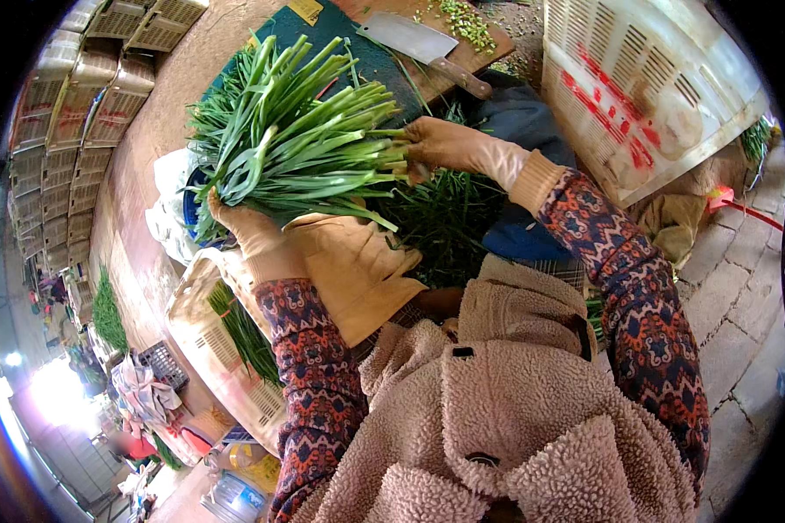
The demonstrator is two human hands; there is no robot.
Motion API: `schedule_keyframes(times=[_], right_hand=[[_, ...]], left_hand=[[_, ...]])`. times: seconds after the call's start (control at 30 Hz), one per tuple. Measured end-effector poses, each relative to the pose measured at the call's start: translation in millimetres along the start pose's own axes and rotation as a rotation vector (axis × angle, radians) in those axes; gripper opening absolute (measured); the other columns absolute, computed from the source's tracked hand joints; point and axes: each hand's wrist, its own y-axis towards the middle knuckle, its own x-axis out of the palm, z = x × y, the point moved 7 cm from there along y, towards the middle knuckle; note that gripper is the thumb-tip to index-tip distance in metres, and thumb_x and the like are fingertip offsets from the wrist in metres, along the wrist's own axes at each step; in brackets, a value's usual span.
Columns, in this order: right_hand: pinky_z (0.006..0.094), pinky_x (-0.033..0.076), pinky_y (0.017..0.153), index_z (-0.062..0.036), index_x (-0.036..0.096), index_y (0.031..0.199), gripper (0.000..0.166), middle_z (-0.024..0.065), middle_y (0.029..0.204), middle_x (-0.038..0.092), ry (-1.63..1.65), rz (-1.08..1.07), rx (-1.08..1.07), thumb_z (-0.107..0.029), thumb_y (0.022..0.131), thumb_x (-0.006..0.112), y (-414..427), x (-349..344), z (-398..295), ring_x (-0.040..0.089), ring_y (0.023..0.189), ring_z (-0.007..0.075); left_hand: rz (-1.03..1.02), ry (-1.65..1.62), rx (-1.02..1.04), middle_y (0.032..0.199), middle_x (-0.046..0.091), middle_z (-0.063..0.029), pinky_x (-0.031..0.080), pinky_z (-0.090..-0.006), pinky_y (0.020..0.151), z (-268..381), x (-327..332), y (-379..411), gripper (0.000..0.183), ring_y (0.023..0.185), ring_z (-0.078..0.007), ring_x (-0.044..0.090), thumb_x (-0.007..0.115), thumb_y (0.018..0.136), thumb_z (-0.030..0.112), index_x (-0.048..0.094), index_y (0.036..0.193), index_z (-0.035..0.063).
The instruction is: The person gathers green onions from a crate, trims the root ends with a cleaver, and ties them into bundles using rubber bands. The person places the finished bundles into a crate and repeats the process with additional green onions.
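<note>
A thick bunch of long, flat-leaved chive-like greens (301, 137) fans out in front of me, its cut stem ends pointing right. My left hand (245, 229), in a tan glove, grips the leafy side from below, with the thumb over the leaves. At the stem ends, my gloved right hand (448, 147) has its fingers closed on the tip of a stem; part of the fingertips is hidden. Dark loose leaves (448, 209) lie heaped below, between my hands. A tan cloth or glove-like piece (353, 261) rests over my lap beside the left wrist.
A cleaver (409, 36) lies on a wooden board (490, 49) with chopped stem bits (464, 23), its handle towards me. A white plastic crate (661, 98) stands at right. Another crate (209, 346) at left holds tied greens (242, 333). Stacked crates (72, 131) line the far left.
</note>
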Motion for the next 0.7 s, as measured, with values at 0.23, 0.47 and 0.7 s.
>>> schedule_keyframes(times=[0.23, 0.47, 0.7], right_hand=[[0.0281, 0.053, 0.074, 0.0006, 0.065, 0.097, 0.034, 0.0086, 0.091, 0.067, -0.022, 0.180, -0.034, -0.031, 0.084, 0.065, -52, -58, 11, 0.065, 0.081, 0.0166], [0.0321, 0.049, 0.083, -0.0059, 0.062, 0.110, 0.040, 0.0133, 0.102, 0.067, -0.593, 0.401, -0.414, -0.028, 0.078, 0.069, -34, 21, -112, 0.064, 0.094, 0.0260], [0.0264, 0.047, 0.070, 0.0011, 0.064, 0.095, 0.025, 0.0050, 0.079, 0.066, 0.001, 0.471, -0.521, -0.020, 0.082, 0.067, -9, -2, -57, 0.057, 0.074, 0.0111]], left_hand=[[0.089, -0.071, 0.013, 0.120, 0.059, -0.0131, 0.041, -0.0475, 0.094, -1, -5, -4, 0.056, 0.106, -0.0327, 0.055, 0.043, 0.082, 0.047, 0.058, 0.119, 0.0078], [0.077, -0.174, -0.049, 0.115, 0.061, -0.0149, 0.045, -0.0461, 0.091, -16, -14, 15, 0.052, 0.101, -0.0329, 0.057, 0.041, 0.082, 0.040, 0.059, 0.115, 0.0030], [0.015, -0.176, -0.046, 0.116, 0.061, -0.0150, 0.043, -0.0456, 0.094, -17, -11, 12, 0.050, 0.104, -0.0322, 0.057, 0.041, 0.084, 0.038, 0.060, 0.115, 0.0027]])
